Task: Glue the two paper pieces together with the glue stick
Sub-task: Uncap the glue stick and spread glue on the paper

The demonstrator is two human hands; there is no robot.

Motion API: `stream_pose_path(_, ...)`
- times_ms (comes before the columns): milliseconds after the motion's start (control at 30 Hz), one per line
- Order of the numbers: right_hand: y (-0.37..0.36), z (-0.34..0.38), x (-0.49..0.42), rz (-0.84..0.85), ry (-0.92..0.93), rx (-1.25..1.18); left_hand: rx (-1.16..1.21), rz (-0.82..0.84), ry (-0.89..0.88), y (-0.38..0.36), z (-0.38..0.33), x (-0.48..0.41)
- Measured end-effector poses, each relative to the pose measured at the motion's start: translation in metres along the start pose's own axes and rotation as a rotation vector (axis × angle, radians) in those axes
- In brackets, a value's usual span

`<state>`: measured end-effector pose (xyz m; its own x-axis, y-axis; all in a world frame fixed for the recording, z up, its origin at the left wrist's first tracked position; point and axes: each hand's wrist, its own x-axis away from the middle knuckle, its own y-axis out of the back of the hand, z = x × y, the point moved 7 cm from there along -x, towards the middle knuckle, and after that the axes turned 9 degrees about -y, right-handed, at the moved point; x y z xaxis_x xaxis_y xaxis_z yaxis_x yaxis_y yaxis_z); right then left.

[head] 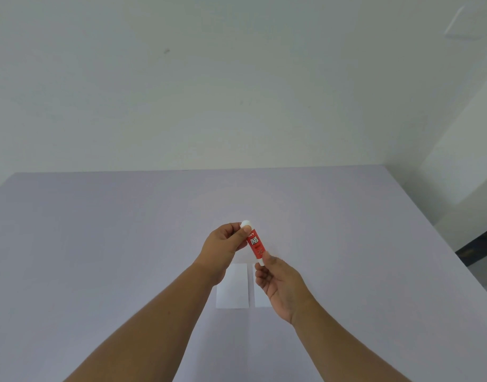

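Pinching the near-upright glue stick (255, 244), left hand (223, 241) grips its far cap, right hand (278, 285) its base.

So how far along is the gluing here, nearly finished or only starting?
Only starting. Done: the glue stick is picked up, and both paper pieces, left and right, lie side by side on the table, not joined. In hand: the left hand pinches the white cap end, the right hand the bottom, apparently uncapping it. Left: spreading glue and pressing the papers together.
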<state>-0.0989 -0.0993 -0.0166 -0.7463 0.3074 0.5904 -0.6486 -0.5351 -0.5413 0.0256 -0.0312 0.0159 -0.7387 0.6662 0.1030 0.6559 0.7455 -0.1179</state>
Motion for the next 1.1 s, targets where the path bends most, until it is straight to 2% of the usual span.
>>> stream_pose_path(200, 0.0001, -0.007, -0.003, -0.023, -0.109, 0.054, 0.0, -0.003, 0.006, 0.0, -0.0006, -0.0025)
stream_pose_path(367, -0.0017, -0.0002, -0.0038, 0.001, -0.001, 0.01, -0.009, -0.006, 0.012, 0.0023, 0.001, -0.0029)
stream_pose_path(567, -0.0013, -0.0059, -0.0045, -0.024, -0.106, 0.071, 0.0, 0.005, 0.012, 0.0014, -0.001, -0.0043)
stream_pose_path(733, -0.0032, 0.0013, -0.0042, 0.012, 0.009, 0.006, -0.011, -0.004, 0.02, 0.0027, 0.0009, -0.005)
stream_pose_path(900, -0.0014, -0.0058, -0.0051, 0.0, -0.112, 0.02, -0.01, -0.001, 0.027, 0.0029, 0.0012, -0.0069)
stream_pose_path(1100, -0.0062, 0.0026, -0.0062, 0.013, -0.011, -0.04, 0.003, -0.012, 0.043, 0.0033, 0.0049, -0.0091)
